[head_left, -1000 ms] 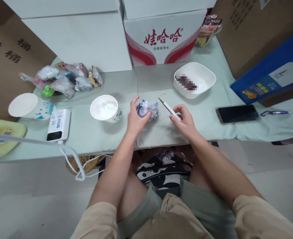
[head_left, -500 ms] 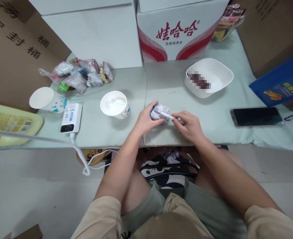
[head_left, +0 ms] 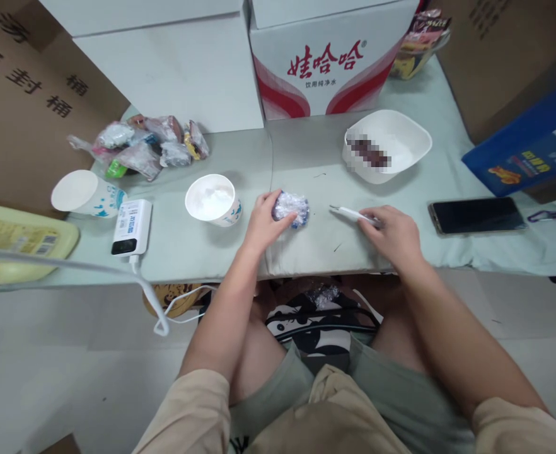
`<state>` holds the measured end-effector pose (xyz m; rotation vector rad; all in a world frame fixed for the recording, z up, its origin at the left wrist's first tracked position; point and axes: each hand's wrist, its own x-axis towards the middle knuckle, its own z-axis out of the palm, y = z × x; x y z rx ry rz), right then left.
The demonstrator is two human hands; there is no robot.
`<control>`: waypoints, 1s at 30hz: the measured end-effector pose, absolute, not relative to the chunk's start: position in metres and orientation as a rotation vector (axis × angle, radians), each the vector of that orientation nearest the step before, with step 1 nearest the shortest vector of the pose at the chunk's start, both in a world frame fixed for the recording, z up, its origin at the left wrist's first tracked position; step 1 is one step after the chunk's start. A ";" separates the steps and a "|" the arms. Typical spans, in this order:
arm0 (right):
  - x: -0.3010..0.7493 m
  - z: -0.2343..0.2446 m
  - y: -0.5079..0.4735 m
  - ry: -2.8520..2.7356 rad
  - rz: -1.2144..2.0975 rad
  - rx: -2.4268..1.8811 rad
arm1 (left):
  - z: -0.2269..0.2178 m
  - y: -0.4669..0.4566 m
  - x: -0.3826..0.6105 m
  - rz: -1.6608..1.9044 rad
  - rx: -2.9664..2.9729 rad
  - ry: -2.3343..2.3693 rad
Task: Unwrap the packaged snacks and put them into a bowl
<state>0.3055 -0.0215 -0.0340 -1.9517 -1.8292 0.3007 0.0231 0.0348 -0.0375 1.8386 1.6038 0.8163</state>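
Note:
My left hand (head_left: 266, 222) curls round a small blue lump wrapped in clear crinkled film (head_left: 291, 207) that rests on the pale green table (head_left: 306, 252). My right hand (head_left: 394, 232) lies on the table to the right of it, fingers closed on the handle of a thin white pointed tool (head_left: 353, 215) whose tip points left, a short gap away from the wrapped lump. A paper cup with white contents (head_left: 212, 200) stands just left of my left hand.
A white bowl (head_left: 386, 146) sits at the back right, a black phone (head_left: 477, 215) and a pen (head_left: 555, 215) at the far right. An empty paper cup (head_left: 83, 191), a white power bank (head_left: 131, 227) with cable and a pile of small wrapped packets (head_left: 140, 148) lie left. Cardboard boxes (head_left: 328, 57) line the back.
My right hand has drawn the white tool away from the wrapped lump to the right and laid it low on the table. My left hand stays on the lump.

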 end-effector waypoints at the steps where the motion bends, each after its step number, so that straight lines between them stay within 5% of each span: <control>1: 0.306 -0.036 -0.018 -1.824 0.265 -1.986 | -0.039 0.035 0.022 0.835 1.839 1.647; 6: 0.297 -0.043 -0.004 -1.859 0.143 -1.821 | -0.040 0.036 0.020 0.992 1.754 1.708; 13: 0.261 -0.040 -0.008 -2.069 0.503 -1.255 | -0.035 0.028 0.039 0.957 1.256 1.303; 21: 0.271 -0.040 -0.001 -1.876 0.665 -1.276 | -0.032 0.032 0.029 0.960 0.933 1.324; 30: 0.288 -0.040 0.003 -1.597 0.606 -1.334 | -0.034 0.026 0.029 0.896 1.867 1.498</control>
